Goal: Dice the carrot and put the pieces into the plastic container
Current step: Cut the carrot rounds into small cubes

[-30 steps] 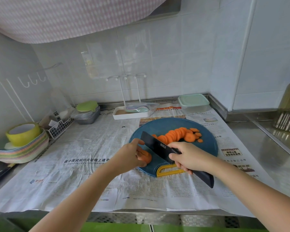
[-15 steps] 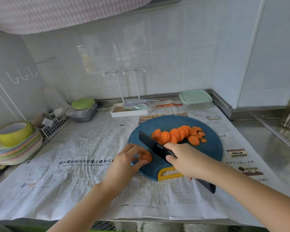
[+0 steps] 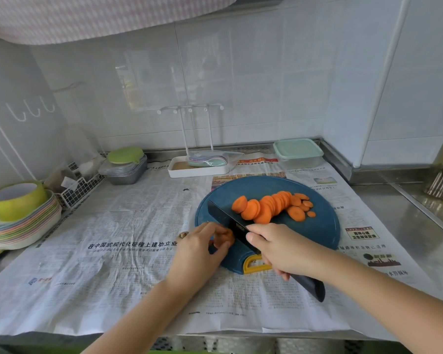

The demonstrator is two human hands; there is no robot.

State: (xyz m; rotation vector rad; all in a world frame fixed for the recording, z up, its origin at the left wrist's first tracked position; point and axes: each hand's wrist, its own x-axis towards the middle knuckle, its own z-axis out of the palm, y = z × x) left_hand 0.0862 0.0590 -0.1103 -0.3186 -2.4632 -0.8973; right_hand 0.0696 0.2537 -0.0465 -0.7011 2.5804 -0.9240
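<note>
A round blue cutting board (image 3: 317, 226) with a yellow handle lies on newspaper. Several orange carrot slices (image 3: 266, 208) lean in a row across its middle, with a few loose ones to the right. My left hand (image 3: 197, 249) pinches the short carrot end (image 3: 225, 237) at the board's left edge. My right hand (image 3: 279, 249) grips the handle of a black knife (image 3: 225, 217), whose blade stands on the board right next to the carrot end. The lidded plastic container (image 3: 298, 153) sits at the back right, by the wall.
Newspaper (image 3: 125, 251) covers the counter. A white tray (image 3: 197, 168) stands at the back, grey trays with a green lid (image 3: 125, 164) at back left, stacked coloured plates with a yellow-green bowl (image 3: 18, 215) at far left. A steel sink edge (image 3: 407, 200) runs along the right.
The knife has shifted left off the slice row, leaving the slices standing free. My left hand has slid back along the carrot, of which only a short end shows. The view rose slightly.
</note>
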